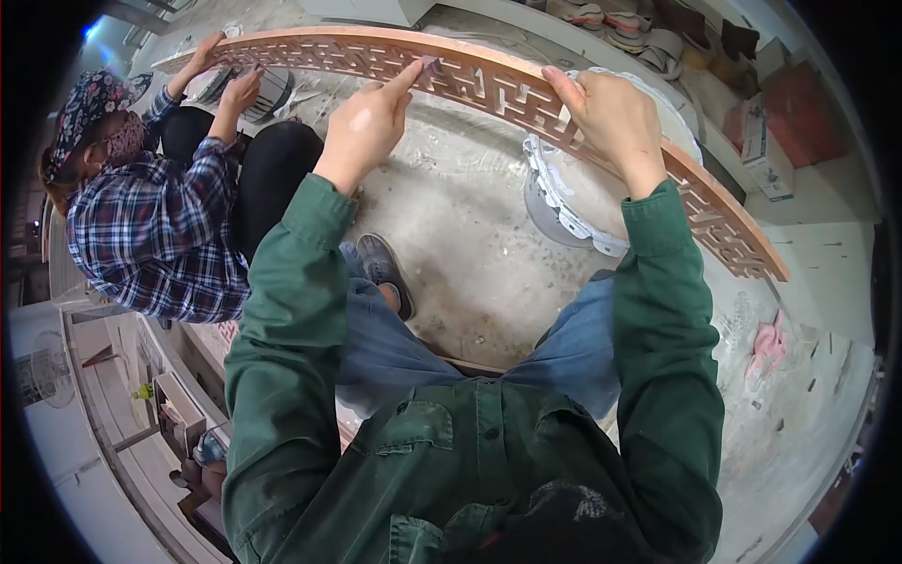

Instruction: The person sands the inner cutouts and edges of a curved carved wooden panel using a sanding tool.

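Observation:
A long reddish-brown wooden lattice panel with a cut-out geometric pattern spans the view, curved by the lens. My right hand is closed around its upper rail, thumb on top and fingers behind. My left hand is closed, with the index finger stretched to the lattice. At that fingertip is a small purplish-grey piece that looks like folded sandpaper, pressed against the panel. The other fingers curl under and are partly hidden.
A co-worker in a plaid shirt crouches at left, both hands at the panel's far end. Below the panel stands a white-smeared bucket; a dark bucket is beside the co-worker. Shoes line a shelf; a pink cloth lies at right.

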The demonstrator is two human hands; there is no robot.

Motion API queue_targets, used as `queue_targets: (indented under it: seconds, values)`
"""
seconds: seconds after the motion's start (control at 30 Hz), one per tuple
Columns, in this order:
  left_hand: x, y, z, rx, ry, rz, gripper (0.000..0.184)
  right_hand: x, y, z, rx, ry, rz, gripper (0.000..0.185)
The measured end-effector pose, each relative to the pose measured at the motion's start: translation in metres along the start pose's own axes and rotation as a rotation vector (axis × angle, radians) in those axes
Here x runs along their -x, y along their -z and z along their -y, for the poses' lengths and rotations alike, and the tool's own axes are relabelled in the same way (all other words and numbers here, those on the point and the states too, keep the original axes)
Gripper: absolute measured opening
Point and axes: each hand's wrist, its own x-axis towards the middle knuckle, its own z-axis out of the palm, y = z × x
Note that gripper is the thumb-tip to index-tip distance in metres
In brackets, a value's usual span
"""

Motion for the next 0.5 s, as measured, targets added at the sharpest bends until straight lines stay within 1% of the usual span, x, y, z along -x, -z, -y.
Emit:
queue_targets:
  seconds: [0.1, 0.27, 0.4, 0.5]
  values:
    - [0.001, -0.002, 0.002, -0.058, 0.050, -0.009, 0.046, 0.002, -0.007, 0.000, 0.061, 0.047, -0.098, 0.070]
    - [0.002, -0.022, -0.004, -0.159, 0.064, -0.037, 0.049, -0.003, -0.001, 0.000, 0.027, -0.011, -0.007, 0.069]
    - [0.009, -0.018, -0.007, -0.092, 0.025, -0.051, 0.049, -0.001, 0.002, 0.004, 0.031, -0.012, 0.017, 0.068]
    - [0.002, -0.012, 0.014, -0.011, -0.017, -0.052, 0.048, 0.000, 0.000, 0.002, 0.045, 0.013, -0.020, 0.068]
